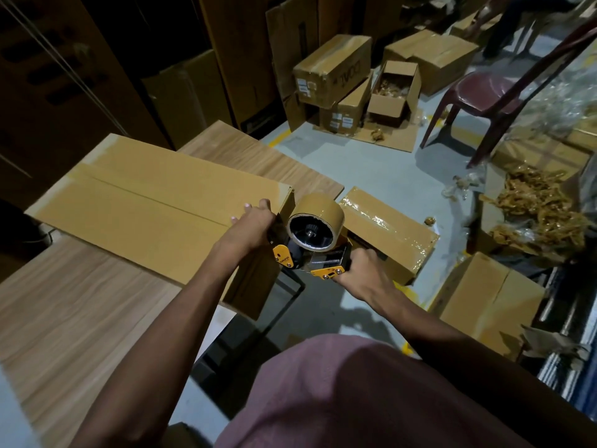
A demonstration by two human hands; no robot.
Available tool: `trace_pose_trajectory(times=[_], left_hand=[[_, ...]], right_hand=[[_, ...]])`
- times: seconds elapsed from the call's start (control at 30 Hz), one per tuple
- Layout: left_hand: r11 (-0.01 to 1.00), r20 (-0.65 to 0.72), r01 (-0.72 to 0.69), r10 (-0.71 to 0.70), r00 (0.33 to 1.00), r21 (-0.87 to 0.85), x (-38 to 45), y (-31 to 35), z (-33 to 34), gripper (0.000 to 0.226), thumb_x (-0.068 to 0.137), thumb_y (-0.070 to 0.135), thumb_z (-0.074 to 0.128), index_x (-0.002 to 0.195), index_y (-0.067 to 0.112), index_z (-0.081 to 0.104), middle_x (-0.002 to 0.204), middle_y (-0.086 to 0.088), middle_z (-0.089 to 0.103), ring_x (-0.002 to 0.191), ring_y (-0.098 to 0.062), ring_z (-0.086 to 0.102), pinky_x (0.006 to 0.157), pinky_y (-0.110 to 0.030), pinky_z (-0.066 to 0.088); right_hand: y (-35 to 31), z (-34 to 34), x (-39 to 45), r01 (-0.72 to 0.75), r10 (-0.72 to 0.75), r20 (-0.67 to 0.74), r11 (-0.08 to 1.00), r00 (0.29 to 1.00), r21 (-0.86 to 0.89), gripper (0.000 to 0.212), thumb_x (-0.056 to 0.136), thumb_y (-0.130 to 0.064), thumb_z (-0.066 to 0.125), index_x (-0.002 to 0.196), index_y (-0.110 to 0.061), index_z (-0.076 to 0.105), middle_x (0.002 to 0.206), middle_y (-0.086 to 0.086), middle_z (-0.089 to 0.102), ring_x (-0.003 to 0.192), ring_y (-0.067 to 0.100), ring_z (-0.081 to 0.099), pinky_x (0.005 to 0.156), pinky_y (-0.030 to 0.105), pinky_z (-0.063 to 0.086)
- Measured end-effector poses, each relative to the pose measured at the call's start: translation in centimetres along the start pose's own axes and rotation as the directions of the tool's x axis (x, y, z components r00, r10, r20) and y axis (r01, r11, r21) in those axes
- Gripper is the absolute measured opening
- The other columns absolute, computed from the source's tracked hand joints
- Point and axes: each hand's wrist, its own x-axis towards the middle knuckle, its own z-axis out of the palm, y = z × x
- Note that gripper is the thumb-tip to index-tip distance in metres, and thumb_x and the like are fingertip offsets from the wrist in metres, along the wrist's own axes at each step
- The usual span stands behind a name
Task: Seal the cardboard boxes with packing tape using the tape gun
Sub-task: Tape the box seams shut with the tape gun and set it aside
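A long cardboard box [135, 202] lies on the wooden table [64, 305], brown tape running along its centre seam. My left hand [250, 226] presses down on the box's right end at the top edge, fingers spread over the seam. My right hand [363, 273] grips the handle of the orange and black tape gun [315, 244], which carries a roll of brown tape [318, 221]. The gun sits against the box's right end face, just below my left hand.
A sealed box [397, 234] wrapped in shiny tape lies on the floor just right of the gun. Another box [491, 302] stands at the right. Stacked and open boxes [336, 72] and a maroon plastic chair [484, 92] stand farther back. Brown packing scraps [536, 208] lie at the right.
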Motion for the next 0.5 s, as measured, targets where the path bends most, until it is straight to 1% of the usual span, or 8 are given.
trace_pose_trajectory(times=[0.07,0.13,0.17,0.23,0.33,0.4,0.47,0.5], left_hand=[[1.0,-0.002,0.014,-0.014,1.0,-0.003,0.1,0.0,0.2,0.071,0.092,0.001,0.07,0.15,-0.004,0.029,0.142,-0.031,0.038,0.14,-0.054,0.029,0.112,-0.073,0.023],[0.999,-0.001,0.037,-0.037,0.999,-0.031,0.5,-0.2,0.6,0.081,0.091,-0.003,0.069,0.153,-0.004,0.016,0.142,-0.037,0.037,0.144,-0.056,0.021,0.114,-0.073,0.018],[0.998,-0.002,0.039,-0.039,0.999,-0.046,0.7,-0.2,0.8,0.082,0.091,-0.005,0.067,0.154,-0.002,0.014,0.143,-0.04,0.036,0.145,-0.056,0.018,0.115,-0.073,0.016],[0.998,-0.013,0.021,-0.022,1.0,-0.067,1.5,-0.8,1.4,0.083,0.09,-0.005,0.068,0.153,0.0,0.015,0.143,-0.042,0.036,0.146,-0.057,0.015,0.114,-0.075,0.014],[0.994,-0.04,-0.007,0.003,0.999,-0.11,1.6,-1.5,1.9,0.08,0.09,0.006,0.073,0.153,0.004,0.023,0.151,-0.037,0.031,0.143,-0.056,0.023,0.111,-0.077,0.013],[0.993,-0.052,-0.017,0.011,0.999,-0.12,1.4,-1.7,1.9,0.074,0.094,0.013,0.071,0.153,0.005,0.026,0.151,-0.037,0.031,0.144,-0.053,0.024,0.111,-0.076,0.014],[0.993,-0.043,-0.01,0.005,0.999,-0.121,1.5,-1.8,1.9,0.078,0.092,0.02,0.073,0.154,0.006,0.027,0.152,-0.038,0.027,0.146,-0.051,0.023,0.114,-0.074,0.013],[0.993,-0.034,-0.017,0.013,0.999,-0.118,1.6,-1.8,1.9,0.078,0.09,0.023,0.076,0.152,0.006,0.033,0.156,-0.035,0.023,0.147,-0.05,0.022,0.114,-0.075,0.012]], right_hand=[[-0.2,0.0,-0.5,0.005,-0.006,-0.016,0.999,1.0,-0.032,0.036,0.077,-0.032,0.075,0.062,-0.018,0.046,0.067,0.006,0.056,0.058,0.026,0.044,0.054,0.03,0.035],[-0.5,0.2,-0.9,0.005,-0.007,-0.032,0.998,0.999,-0.066,0.032,0.078,-0.032,0.073,0.065,-0.018,0.047,0.072,0.008,0.061,0.06,0.028,0.048,0.056,0.031,0.037],[-0.6,0.4,-1.0,0.002,-0.006,-0.042,0.997,0.999,-0.077,0.031,0.079,-0.032,0.072,0.067,-0.017,0.048,0.074,0.008,0.062,0.061,0.028,0.051,0.056,0.031,0.038],[-0.8,0.6,-1.2,-0.007,0.002,-0.061,0.996,0.998,-0.09,0.03,0.08,-0.035,0.072,0.068,-0.017,0.051,0.072,0.006,0.061,0.061,0.028,0.052,0.055,0.03,0.038],[-0.1,0.9,-1.9,-0.052,0.047,-0.052,0.995,0.997,-0.082,0.025,0.08,-0.029,0.071,0.068,-0.018,0.052,0.068,0.002,0.057,0.056,0.021,0.046,0.05,0.029,0.033],[1.1,1.2,-2.5,-0.119,0.119,-0.062,0.993,0.991,-0.009,0.022,0.08,-0.028,0.073,0.071,-0.015,0.058,0.069,0.003,0.059,0.056,0.02,0.047,0.049,0.029,0.033],[2.3,1.6,-2.7,-0.174,0.18,-0.067,0.981,0.981,0.084,0.024,0.079,-0.029,0.076,0.071,-0.01,0.063,0.067,0.004,0.061,0.057,0.024,0.05,0.05,0.03,0.036],[2.6,1.8,-2.6,-0.199,0.208,-0.064,0.972,0.976,0.127,0.023,0.077,-0.027,0.076,0.07,-0.009,0.063,0.066,0.006,0.062,0.056,0.025,0.052,0.05,0.031,0.038]])
